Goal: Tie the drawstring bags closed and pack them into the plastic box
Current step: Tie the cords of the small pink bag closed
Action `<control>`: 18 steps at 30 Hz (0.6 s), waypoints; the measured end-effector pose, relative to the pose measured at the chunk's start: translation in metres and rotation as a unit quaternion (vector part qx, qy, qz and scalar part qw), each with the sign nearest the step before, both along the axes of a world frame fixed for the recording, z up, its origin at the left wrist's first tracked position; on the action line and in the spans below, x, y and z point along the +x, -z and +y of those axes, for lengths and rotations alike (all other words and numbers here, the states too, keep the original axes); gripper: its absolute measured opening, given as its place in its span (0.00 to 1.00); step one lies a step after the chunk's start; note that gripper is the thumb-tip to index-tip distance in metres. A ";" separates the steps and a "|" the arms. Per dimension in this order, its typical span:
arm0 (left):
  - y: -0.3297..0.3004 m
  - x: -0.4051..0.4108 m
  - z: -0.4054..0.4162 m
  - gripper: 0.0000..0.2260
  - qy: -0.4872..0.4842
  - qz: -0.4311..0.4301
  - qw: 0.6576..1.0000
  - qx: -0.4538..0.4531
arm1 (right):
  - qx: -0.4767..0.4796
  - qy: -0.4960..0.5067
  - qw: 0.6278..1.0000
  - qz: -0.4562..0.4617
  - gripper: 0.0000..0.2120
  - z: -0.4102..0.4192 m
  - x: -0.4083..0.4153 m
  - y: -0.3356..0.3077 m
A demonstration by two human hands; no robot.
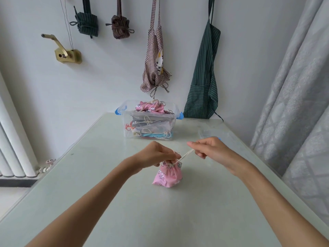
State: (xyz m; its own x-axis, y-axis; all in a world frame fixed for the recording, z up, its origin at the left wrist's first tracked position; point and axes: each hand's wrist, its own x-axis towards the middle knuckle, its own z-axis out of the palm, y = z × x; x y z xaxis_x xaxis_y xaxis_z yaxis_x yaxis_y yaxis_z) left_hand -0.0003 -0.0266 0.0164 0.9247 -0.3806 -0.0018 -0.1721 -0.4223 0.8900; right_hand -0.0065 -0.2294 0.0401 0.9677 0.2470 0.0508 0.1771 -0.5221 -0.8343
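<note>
A small pink drawstring bag [169, 176] stands on the pale table [124, 202], its neck gathered. My left hand [156, 154] pinches the bag's gathered top. My right hand [210, 147] holds the cream drawstring [186, 155], which runs taut from the neck up to the right. Farther back stands the clear plastic box [151, 122] with blue latches. It holds several tied bags, with a pink one [151, 106] on top.
The box's clear lid [206, 133] lies on the table behind my right hand. Aprons and folded cloths hang on the white wall behind. A grey curtain [293, 104] borders the table's right side, and a radiator [12, 148] stands at the left.
</note>
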 end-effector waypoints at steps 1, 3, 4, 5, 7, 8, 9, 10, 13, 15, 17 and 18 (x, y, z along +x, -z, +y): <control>-0.002 -0.002 -0.003 0.11 0.019 0.007 0.999 0.026 | -0.012 -0.011 1.000 0.000 0.24 0.004 -0.001 -0.005; -0.007 -0.006 -0.009 0.12 0.064 0.051 0.996 0.036 | -0.028 -0.021 0.999 -0.002 0.24 0.010 -0.002 -0.012; -0.009 -0.008 -0.012 0.13 0.089 0.078 0.993 0.029 | -0.035 -0.023 0.999 -0.001 0.24 0.013 -0.001 -0.015; -0.010 -0.010 -0.015 0.13 0.109 0.094 0.989 0.026 | -0.041 -0.024 0.999 0.000 0.23 0.015 -0.001 -0.017; -0.010 -0.013 -0.019 0.13 0.121 0.081 0.988 0.053 | -0.046 -0.020 0.999 0.002 0.23 0.021 0.002 -0.019; -0.009 -0.013 -0.021 0.14 0.121 0.059 0.988 0.071 | -0.042 -0.018 0.999 0.003 0.22 0.024 0.003 -0.020; -0.006 -0.013 -0.022 0.14 0.128 0.037 0.988 0.077 | -0.033 -0.020 0.999 0.004 0.21 0.029 0.004 -0.022; -0.002 -0.012 -0.022 0.13 0.138 0.023 0.988 0.070 | -0.021 -0.031 0.999 0.008 0.19 0.033 0.004 -0.024; 0.008 -0.014 -0.017 0.15 0.138 0.014 0.990 0.036 | -0.015 -0.084 0.996 0.035 0.14 0.035 0.005 -0.025; 0.011 -0.014 -0.012 0.14 0.122 0.029 0.992 0.000 | -0.047 -0.119 0.990 0.057 0.20 0.023 0.006 -0.023; 0.014 -0.014 -0.007 0.15 0.109 0.056 0.992 -0.030 | -0.128 -0.170 0.975 0.066 0.28 0.012 0.003 -0.018; 0.015 -0.014 -0.006 0.16 0.105 0.065 0.992 -0.041 | -0.169 -0.192 0.965 0.065 0.30 0.009 0.002 -0.015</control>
